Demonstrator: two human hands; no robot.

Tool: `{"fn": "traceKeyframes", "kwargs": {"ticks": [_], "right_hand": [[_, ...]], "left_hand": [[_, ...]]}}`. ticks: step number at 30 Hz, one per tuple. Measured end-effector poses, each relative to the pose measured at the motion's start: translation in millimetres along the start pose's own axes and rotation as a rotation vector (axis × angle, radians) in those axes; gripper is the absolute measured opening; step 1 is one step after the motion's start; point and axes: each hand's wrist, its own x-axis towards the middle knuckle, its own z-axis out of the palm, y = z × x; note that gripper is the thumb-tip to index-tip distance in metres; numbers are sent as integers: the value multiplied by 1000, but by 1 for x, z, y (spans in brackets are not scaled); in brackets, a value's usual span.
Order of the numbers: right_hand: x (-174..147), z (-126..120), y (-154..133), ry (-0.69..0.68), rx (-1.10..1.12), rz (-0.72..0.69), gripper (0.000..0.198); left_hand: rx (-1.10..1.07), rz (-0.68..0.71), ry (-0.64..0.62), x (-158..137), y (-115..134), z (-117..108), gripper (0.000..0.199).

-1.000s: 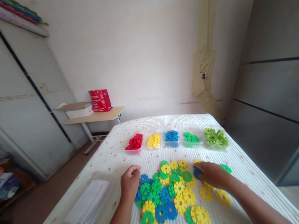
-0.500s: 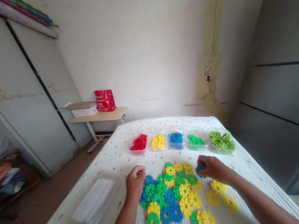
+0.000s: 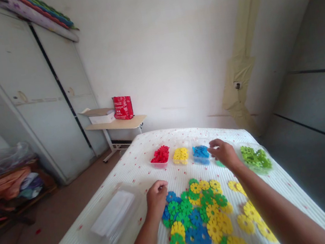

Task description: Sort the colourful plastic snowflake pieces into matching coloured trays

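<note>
My left hand point(image 3: 157, 198) is closed at the left edge of a loose pile of plastic snowflake discs, its fingers curled, with nothing visible in them. Green discs point(image 3: 183, 219), blue discs point(image 3: 202, 236) and yellow discs point(image 3: 214, 228) overlap in that pile. At the right side of the tub of blue discs point(image 3: 201, 156), my right hand point(image 3: 225, 154) has its thumb and forefinger apart, and I see no disc held in it. The hand and wrist mostly cover the tub of green discs point(image 3: 220, 163). More yellow discs point(image 3: 251, 211) lie beside my right forearm.
Tubs of red pieces point(image 3: 160, 157), yellow pieces point(image 3: 180, 156) and light green pieces point(image 3: 256, 159) stand in the back row. A clear container point(image 3: 114, 217) with something white inside lies at left. Farther back, a side table point(image 3: 126, 123) holds a red bag point(image 3: 123, 108).
My right hand has gone from beside the pile, where it held a blue disc, forward to the blue tub. The left hand stays by the pile. The view has turned slightly left.
</note>
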Motion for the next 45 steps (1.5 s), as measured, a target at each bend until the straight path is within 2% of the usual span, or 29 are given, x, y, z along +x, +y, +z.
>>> {"fn": "traceKeyframes", "kwargs": {"ticks": [3, 8, 11, 15, 20, 23, 25, 27, 33, 36, 39, 42, 45], "right_hand": [[-37, -3, 9, -99, -16, -113, 11], [-104, -2, 19, -426, 1, -201, 15], [-130, -1, 15, -500, -58, -296, 14], [-146, 7, 8, -581, -158, -442, 15], [-151, 28, 16, -549, -376, -656, 13], [-147, 34, 26, -540, -472, -662, 16], [-143, 32, 31, -522, -507, -643, 18], [-138, 27, 34, -491, -549, -615, 20], [-121, 11, 45, -416, -765, -504, 23], [-119, 7, 46, -352, -822, -467, 23], [-126, 11, 38, -330, -703, -484, 20], [-137, 24, 27, -379, -519, -538, 20], [-147, 42, 19, -438, -458, -554, 23]], "left_hand": [[-6, -2, -4, -1, 2, -1, 22], [-5, 0, -24, 1, -2, 0, 22], [11, 18, -32, 1, -5, 1, 22], [51, 106, -40, -4, 1, -1, 18], [181, 322, -160, -16, 20, -1, 19], [401, 453, -303, -23, 27, 0, 39], [505, 483, -398, -25, 28, 1, 54], [554, 490, -438, -25, 27, 1, 57], [547, 484, -339, -15, 13, 3, 25], [567, 485, -254, -9, 5, 4, 28], [595, 450, -188, -4, 0, 4, 36], [626, 418, -159, -2, -1, 2, 40], [668, 391, -136, -1, 1, -1, 41]]}}
